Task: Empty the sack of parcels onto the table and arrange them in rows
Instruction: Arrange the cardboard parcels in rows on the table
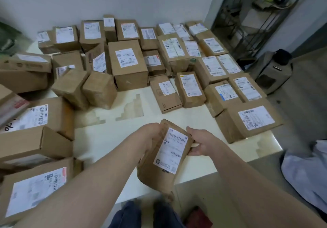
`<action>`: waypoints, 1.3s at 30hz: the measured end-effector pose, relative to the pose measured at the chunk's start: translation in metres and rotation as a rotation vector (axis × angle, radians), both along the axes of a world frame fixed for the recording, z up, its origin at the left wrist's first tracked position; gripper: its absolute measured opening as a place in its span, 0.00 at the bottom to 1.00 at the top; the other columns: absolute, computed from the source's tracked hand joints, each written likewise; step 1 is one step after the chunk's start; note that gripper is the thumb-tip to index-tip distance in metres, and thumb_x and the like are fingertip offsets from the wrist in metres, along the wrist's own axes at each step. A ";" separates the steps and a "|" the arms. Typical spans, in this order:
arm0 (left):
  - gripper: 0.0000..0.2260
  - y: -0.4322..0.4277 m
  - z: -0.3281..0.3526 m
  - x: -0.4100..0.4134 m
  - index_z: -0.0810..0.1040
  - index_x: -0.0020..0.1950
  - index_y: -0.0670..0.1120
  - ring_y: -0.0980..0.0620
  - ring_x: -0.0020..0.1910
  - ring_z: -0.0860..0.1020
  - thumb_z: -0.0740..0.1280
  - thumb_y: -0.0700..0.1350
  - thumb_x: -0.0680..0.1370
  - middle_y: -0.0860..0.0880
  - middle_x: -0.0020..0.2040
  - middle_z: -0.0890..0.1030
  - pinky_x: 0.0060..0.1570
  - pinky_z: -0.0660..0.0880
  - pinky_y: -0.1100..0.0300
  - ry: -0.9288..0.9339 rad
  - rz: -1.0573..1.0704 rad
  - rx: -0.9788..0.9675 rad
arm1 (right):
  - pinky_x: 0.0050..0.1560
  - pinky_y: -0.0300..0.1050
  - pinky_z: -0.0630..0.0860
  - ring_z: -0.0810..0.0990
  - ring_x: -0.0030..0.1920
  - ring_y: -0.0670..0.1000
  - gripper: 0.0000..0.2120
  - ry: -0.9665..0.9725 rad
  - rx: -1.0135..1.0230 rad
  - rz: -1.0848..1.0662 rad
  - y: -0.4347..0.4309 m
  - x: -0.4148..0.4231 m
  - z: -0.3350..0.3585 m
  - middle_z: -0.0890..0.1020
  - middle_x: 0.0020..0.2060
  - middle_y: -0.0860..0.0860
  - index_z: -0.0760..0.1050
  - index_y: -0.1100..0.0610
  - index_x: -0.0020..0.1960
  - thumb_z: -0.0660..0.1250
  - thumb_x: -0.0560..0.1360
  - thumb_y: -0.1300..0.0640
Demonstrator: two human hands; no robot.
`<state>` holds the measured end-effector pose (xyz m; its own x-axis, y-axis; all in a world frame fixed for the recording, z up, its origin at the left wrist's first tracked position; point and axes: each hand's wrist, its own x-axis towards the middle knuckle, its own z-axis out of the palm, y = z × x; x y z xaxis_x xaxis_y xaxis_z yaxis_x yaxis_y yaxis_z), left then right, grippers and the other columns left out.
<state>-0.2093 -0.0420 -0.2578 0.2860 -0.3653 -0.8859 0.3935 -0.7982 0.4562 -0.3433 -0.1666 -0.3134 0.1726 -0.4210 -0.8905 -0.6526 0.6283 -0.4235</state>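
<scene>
Just then the brown parcel (150,174) was up off the table (109,139), held slantwise over its near edge with the label facing up, caught between both hands. The left hand (150,135) had its fingers curled round the parcel's upper left edge, while the right hand (200,143) pinched the right edge, thumb on top and fingers beneath. Beyond it, labelled parcels (191,89) lay in rows across the far and right side of the table, and a looser heap of boxes (99,89) sat to the left.
</scene>
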 end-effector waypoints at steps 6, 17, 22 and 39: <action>0.10 -0.041 -0.001 -0.046 0.79 0.55 0.45 0.43 0.49 0.79 0.66 0.50 0.79 0.47 0.46 0.81 0.51 0.77 0.42 0.039 -0.255 0.038 | 0.49 0.63 0.82 0.84 0.52 0.61 0.20 -0.046 0.043 0.096 -0.024 -0.061 0.006 0.83 0.54 0.59 0.78 0.61 0.59 0.68 0.78 0.45; 0.33 -0.083 -0.045 -0.044 0.64 0.72 0.43 0.41 0.62 0.73 0.72 0.54 0.74 0.41 0.66 0.71 0.47 0.72 0.51 -0.324 0.225 0.176 | 0.55 0.60 0.80 0.80 0.48 0.57 0.13 -0.207 0.038 -0.329 -0.046 -0.072 0.003 0.81 0.47 0.58 0.76 0.62 0.56 0.60 0.83 0.53; 0.25 -0.098 -0.059 -0.041 0.74 0.64 0.46 0.52 0.53 0.80 0.76 0.44 0.68 0.49 0.54 0.81 0.52 0.79 0.57 -0.309 0.366 -0.204 | 0.51 0.58 0.81 0.80 0.50 0.62 0.12 -0.225 -0.008 -0.359 -0.056 -0.060 0.001 0.74 0.56 0.60 0.70 0.57 0.65 0.55 0.83 0.59; 0.24 0.015 -0.024 0.146 0.66 0.71 0.43 0.39 0.69 0.61 0.65 0.46 0.76 0.39 0.69 0.66 0.66 0.61 0.51 -1.309 0.064 0.223 | 0.42 0.53 0.83 0.83 0.46 0.62 0.23 -0.172 0.327 0.793 0.024 0.128 0.023 0.78 0.59 0.61 0.65 0.64 0.69 0.60 0.83 0.49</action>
<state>-0.0631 -0.0274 -0.2819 0.9790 -0.2033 0.0151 -0.1932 -0.9017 0.3869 -0.2153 -0.1425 -0.2905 0.4494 0.1527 -0.8802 -0.8923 0.1230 -0.4343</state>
